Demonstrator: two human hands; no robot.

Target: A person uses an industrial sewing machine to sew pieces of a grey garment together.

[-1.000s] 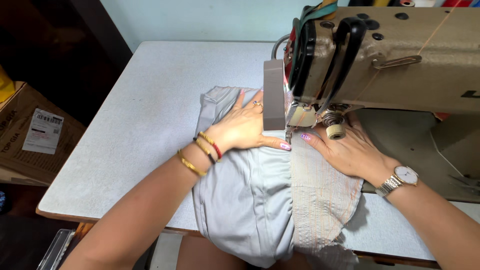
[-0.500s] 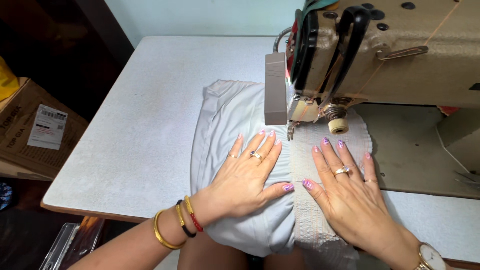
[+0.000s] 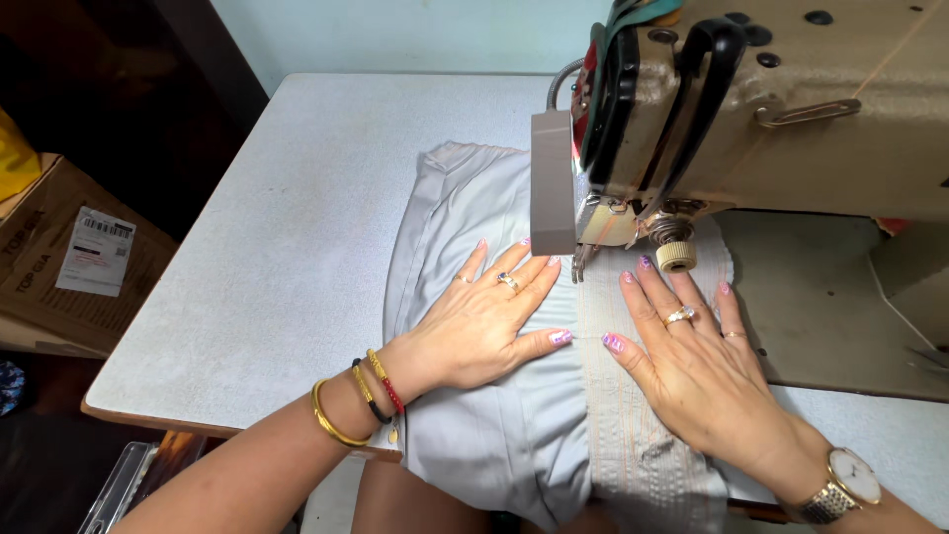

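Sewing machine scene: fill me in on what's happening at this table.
A person sits at a beige sewing machine with both hands pressed flat on fabric under its head. The left hand lies on a smooth pale grey garment, the right hand on a textured off-white panel beside it. The two pieces meet between the thumbs, in line with the presser foot. The cloth drapes off the near edge of the speckled table.

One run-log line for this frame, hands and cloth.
left hand: flat on grey fabric | right hand: flat on ribbed panel | both hands below sewing machine head | table
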